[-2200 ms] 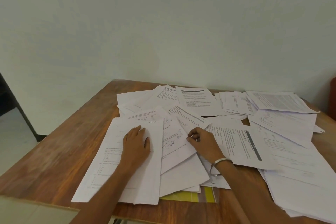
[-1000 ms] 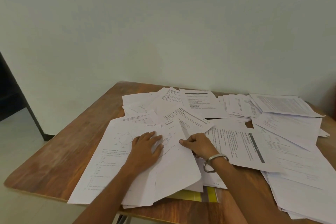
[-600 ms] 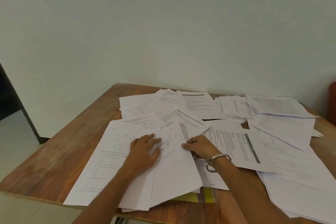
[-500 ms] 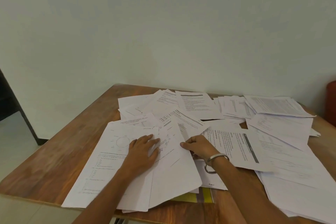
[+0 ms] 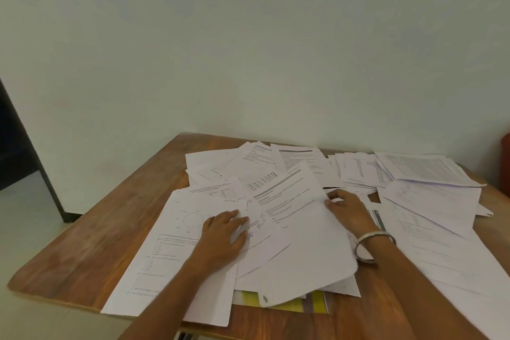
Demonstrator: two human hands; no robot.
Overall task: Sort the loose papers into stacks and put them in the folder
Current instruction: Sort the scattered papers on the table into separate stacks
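A: What colours lie on the reddish-brown wood-grain table?
B: White papers printed in black and grey; one sheet carries a grey bar.
A: Lower centre?
B: A yellow folder with a grey stripe. The bangle is silver.

Wooden table: reddish-brown top with visible grain, rounded near-left corner, far edge set against the wall. Surface shows a dull sheen along the left side.

Wall: plain, pale, unmarked, filling the upper half of the view.

Floor: light-coloured, visible at lower left beside the table.

Dark opening or frame at far left, with a dark slanted edge running down to the floor; which it is cannot be told.

Red object at the far right edge, cut off by the frame; identity unclear.
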